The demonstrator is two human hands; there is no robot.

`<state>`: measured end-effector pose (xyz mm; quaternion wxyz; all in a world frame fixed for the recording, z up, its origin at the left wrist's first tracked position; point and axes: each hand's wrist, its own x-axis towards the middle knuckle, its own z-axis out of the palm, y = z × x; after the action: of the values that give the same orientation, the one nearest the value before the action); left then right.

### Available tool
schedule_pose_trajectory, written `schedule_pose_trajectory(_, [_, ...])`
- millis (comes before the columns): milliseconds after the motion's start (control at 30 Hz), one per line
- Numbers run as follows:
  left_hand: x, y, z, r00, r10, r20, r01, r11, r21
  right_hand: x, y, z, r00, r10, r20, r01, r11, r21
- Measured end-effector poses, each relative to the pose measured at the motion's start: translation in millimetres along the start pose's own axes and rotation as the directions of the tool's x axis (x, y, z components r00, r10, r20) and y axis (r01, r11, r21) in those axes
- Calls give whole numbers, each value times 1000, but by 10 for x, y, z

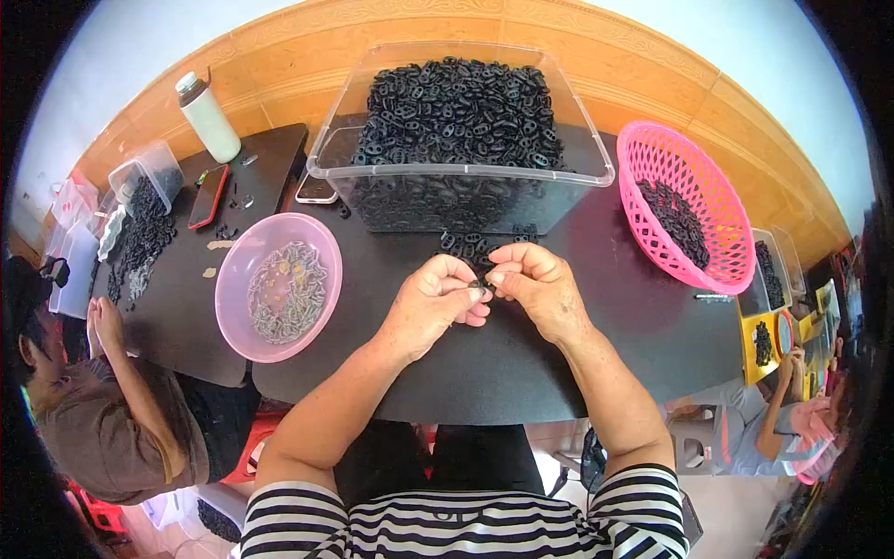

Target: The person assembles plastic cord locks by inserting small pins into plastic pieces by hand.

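Note:
Above the dark table, my left hand (433, 300) and my right hand (542, 287) meet, thumbs and fingers pinched together around a small black part (480, 285). My fingers cover most of it. Just beyond my fingertips lies a small pile of black oval parts with holes (467, 247). Behind the pile stands a large clear plastic bin (456, 171) heaped with the same parts. To the left of my left hand, a light pink bowl (235, 303) holds many small silvery, curved pieces (293, 303).
At the right stands a bright pink lattice basket (731, 238) with black parts inside. Toward the back left are a pale bottle (210, 123), a red-edged phone (209, 197) and a heap of black pieces (144, 228). One person (121, 410) sits at the left, another (782, 433) at the right.

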<state>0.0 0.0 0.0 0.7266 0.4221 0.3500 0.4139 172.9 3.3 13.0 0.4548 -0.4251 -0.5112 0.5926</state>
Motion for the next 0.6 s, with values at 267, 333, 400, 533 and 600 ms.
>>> schedule_pose_trajectory(267, [-1, -7, 16, 1000, 11, 4, -11, 999, 40, -14, -1, 40, 1000, 2, 1, -2, 1000, 22])
schedule_pose_trajectory(333, [0, -10, 12, 1000, 10, 0, -10, 999, 43, -16, -9, 53, 1000, -1, -4, 1, 1000, 7])
schedule_pose_trajectory(400, [1, -12, 11, 1000, 10, -4, -10, 999, 47, -15, -3, 57, 1000, -5, -9, 5, 1000, -7])
schedule_pose_trajectory(533, [3, -15, 13, 1000, 14, -9, -14, 999, 48, -11, 16, 62, 1000, -2, -27, 0, 996, -88])
schedule_pose_trajectory(600, [3, -14, 20, 1000, 16, -12, -16, 998, 58, -11, 19, 72, 1000, 1, -31, -4, 996, -94])
